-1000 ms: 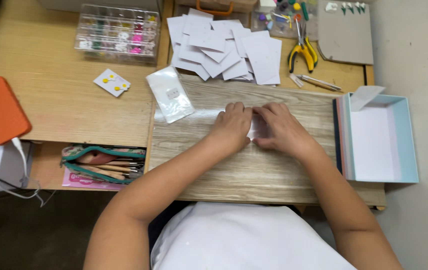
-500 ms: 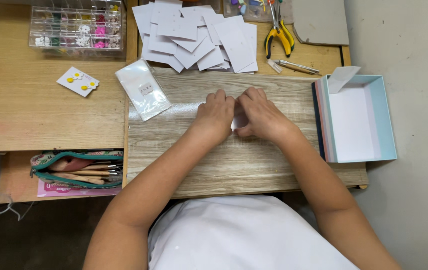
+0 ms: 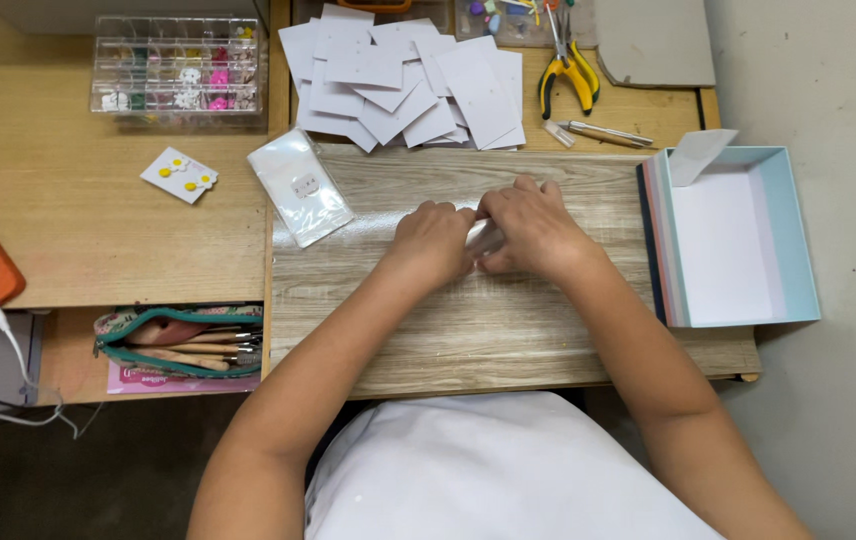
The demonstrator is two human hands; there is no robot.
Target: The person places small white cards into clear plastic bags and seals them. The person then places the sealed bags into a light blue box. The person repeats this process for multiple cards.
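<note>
- The left hand (image 3: 435,240) and right hand (image 3: 531,228) meet fingertip to fingertip, pinching a small clear packet (image 3: 485,238) between them, mostly hidden by the fingers.
- The packet sits on the grey wood board (image 3: 468,330), near the middle of its far half.
- A clear plastic bag (image 3: 300,186) lies over the board's far left corner.
- White cards (image 3: 408,80) are heaped beyond the far edge; yellow pliers (image 3: 568,75) lie beside them.
- An open pale blue box (image 3: 738,240) touches the board's right edge.
</note>
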